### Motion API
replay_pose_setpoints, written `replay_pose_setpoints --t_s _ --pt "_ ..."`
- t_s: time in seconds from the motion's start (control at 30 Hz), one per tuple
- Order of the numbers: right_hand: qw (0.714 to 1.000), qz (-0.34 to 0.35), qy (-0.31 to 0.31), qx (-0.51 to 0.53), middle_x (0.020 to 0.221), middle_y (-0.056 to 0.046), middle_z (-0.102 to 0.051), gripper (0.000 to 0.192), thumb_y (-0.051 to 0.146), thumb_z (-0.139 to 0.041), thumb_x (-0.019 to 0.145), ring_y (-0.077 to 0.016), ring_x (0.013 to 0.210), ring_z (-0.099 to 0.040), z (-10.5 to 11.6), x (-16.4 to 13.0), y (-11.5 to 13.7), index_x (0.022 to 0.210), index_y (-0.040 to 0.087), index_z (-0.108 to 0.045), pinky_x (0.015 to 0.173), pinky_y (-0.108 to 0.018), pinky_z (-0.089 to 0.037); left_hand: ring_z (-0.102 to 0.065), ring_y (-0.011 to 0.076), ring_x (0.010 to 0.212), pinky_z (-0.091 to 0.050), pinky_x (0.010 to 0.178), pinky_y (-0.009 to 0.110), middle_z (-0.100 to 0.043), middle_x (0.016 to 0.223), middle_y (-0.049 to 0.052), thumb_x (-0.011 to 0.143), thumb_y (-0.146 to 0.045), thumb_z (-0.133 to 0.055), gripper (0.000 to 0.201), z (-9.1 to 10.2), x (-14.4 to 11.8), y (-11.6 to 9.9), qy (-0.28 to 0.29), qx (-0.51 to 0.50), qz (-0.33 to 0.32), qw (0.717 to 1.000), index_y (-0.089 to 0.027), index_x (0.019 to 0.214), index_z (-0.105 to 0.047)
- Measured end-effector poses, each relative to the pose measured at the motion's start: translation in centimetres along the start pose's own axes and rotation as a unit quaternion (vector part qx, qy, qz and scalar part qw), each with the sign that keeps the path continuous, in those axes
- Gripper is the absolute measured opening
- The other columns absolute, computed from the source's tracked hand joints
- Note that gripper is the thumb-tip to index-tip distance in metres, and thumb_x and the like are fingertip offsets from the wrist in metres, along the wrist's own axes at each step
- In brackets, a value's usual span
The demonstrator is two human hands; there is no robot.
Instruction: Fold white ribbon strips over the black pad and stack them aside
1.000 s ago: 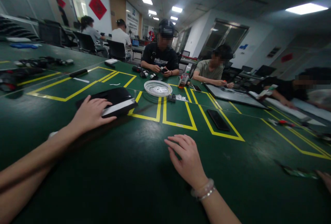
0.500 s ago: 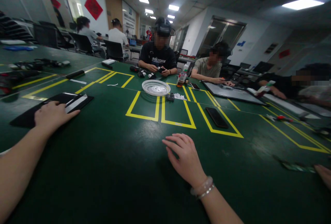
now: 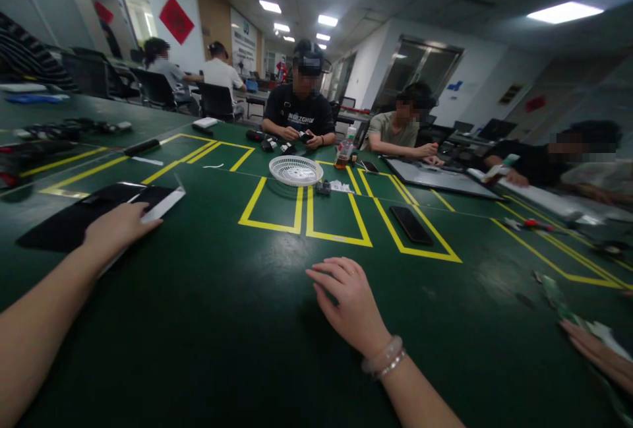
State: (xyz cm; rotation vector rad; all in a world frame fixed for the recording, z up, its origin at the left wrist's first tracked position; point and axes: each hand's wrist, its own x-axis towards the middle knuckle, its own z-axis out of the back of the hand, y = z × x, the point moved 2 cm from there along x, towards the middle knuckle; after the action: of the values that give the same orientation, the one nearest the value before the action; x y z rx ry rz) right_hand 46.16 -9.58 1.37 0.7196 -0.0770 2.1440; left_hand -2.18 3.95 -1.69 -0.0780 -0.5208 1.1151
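**Left hand on the black pad, right hand flat on the table**

The left hand lies palm down on a flat black pad at the left side of the green table. Its fingers are stretched out and together, their tips on a white strip that runs along the pad's near edge — pressing rather than clasping, nothing clamped. The pad sits just outside the yellow tape boxes, with one corner lifted slightly near the strip.

The right hand rests on bare table well apart from the pad, fingers loosely spread and a little curled, holding nothing; a bracelet circles its wrist.

Beyond the hands, a phone lies inside one taped box, and a white basket sits on the tape line farther back. Across the table a person in a black shirt handles small dark parts, and another in a grey-green shirt sits beside — others are seated at the right and at desks behind. Another person's fingers show at the right edge.
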Motion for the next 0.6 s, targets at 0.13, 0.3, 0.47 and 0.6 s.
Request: replay_pose_setpoints --t_s 0.13,0.3,0.47,0.6 --pt "1.0 0.011 0.007 0.014 0.114 -0.003 -0.071 0.03 0.014 -0.057 0.091 -0.0219 0.111 -0.059 -0.2 -0.1 0.1 0.116 0.027 -0.066 0.102 -0.047 -0.042 -0.059 0.0337 0.101 -0.046 0.079 0.039 -0.063 0.112 0.016 0.087 -0.057 -0.049 0.069 -2.3 1.3 -6.0 0.03 0.025 0.068 0.997 -0.005 0.131 -0.058" --pt "0.999 0.047 0.02 0.018 0.123 -0.001 -0.068 0.03 0.017 -0.06 0.092 -0.0221 0.117 -0.057 -0.3 -0.1 0.4 0.119 0.029 -0.064 0.103 -0.046 -0.041 -0.056 0.0263 0.109 -0.049 0.088 0.035 -0.059 0.122 0.008 0.091 -0.031 -0.058 0.051 -4.8 1.4 -17.3 0.11 -0.017 -0.082 0.99 -0.019 0.14 -0.052" --pt "0.996 0.065 0.054 0.005 0.13 -0.001 -0.066 0.03 0.024 -0.065 0.091 -0.0245 0.124 -0.054 -0.4 -0.2 1.1 0.12 0.03 -0.063 0.107 -0.049 -0.037 -0.056 0.0237 0.108 -0.05 0.088 0.033 -0.058 0.122 0.007 0.089 -0.015 -0.065 0.055 -5.8 -0.1 -23.1 0.12 -0.075 -0.203 0.969 -0.026 0.14 -0.049" --pt "0.996 0.051 0.072 0.021 0.119 0.001 -0.071 0.024 0.024 -0.065 0.091 -0.0199 0.11 -0.063 -0.6 -0.2 1.1 0.114 0.031 -0.064 0.109 -0.048 -0.032 -0.056 0.0231 0.107 -0.05 0.087 0.032 -0.058 0.121 0.007 0.089 -0.016 -0.068 0.054 -5.8 -0.6 -23.8 0.109 -0.11 -0.23 0.961 -0.027 0.14 -0.05"
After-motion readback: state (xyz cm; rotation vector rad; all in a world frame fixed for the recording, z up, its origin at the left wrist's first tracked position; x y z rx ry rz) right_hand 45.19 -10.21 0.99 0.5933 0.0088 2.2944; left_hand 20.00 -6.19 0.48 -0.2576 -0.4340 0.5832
